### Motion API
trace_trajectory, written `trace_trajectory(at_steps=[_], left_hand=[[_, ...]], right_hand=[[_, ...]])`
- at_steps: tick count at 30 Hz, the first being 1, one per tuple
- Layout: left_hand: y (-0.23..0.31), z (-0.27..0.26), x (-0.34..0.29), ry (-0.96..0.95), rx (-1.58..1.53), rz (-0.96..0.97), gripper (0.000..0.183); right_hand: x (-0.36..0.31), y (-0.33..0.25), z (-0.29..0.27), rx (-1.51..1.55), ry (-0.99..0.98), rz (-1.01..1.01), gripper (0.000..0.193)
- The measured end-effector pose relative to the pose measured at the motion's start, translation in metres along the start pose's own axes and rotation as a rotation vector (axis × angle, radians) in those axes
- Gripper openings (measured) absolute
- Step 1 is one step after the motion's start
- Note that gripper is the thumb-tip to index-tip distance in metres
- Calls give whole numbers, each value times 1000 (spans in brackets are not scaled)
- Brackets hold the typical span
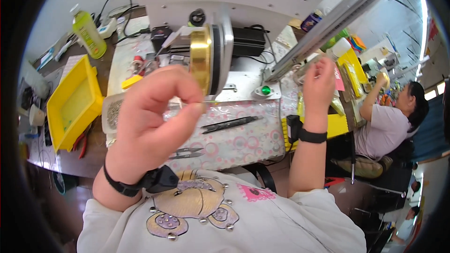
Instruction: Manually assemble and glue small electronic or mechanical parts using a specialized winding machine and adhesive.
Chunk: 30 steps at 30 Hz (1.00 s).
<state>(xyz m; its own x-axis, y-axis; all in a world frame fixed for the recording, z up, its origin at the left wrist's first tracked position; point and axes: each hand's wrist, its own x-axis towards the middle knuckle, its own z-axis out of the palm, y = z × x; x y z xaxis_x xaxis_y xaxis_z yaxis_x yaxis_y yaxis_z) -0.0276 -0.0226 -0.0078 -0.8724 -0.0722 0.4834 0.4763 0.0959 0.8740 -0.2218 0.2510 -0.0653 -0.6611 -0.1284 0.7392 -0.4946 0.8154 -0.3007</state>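
My left hand [157, 112] is raised in front of a gold-rimmed wheel [200, 54] on a white machine. Its thumb and index finger are pinched together; whatever is between them, if anything, is too small to make out. Off to the right, my right hand [319, 82] is held up with its fingers curled in, and I cannot see what they hold. Below the wheel, a black pen-like tool [232, 124] lies on the patterned table cover [234, 150]. A pair of small thread snips [187, 152] lies nearer to me, partly behind my left wrist.
A yellow tray [75, 105] and a green drink bottle [88, 33] stand at left. A container of small bits [114, 112] sits beside my left hand. A green button [266, 90] and a slanted metal rail [328, 28] are right of the wheel. A co-worker [386, 122] sits further right.
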Motion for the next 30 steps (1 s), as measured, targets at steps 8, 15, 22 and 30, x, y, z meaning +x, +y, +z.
trace_trajectory(at_steps=[8,15,22,30], left_hand=[[17,2,-3,-118,142,173,9],[26,8,-10,-12,686,688,17],[34,16,-23,26,843,823,25],[42,23,-31,20,915,918,27]], right_hand=[[-23,-14,-72,1006,226,483,28],[3,-77,-146,871,-985,-570,37],[-30,-118,-136,1083,-526,-138,30],[-26,-153,-133,826,-381,-663,15]])
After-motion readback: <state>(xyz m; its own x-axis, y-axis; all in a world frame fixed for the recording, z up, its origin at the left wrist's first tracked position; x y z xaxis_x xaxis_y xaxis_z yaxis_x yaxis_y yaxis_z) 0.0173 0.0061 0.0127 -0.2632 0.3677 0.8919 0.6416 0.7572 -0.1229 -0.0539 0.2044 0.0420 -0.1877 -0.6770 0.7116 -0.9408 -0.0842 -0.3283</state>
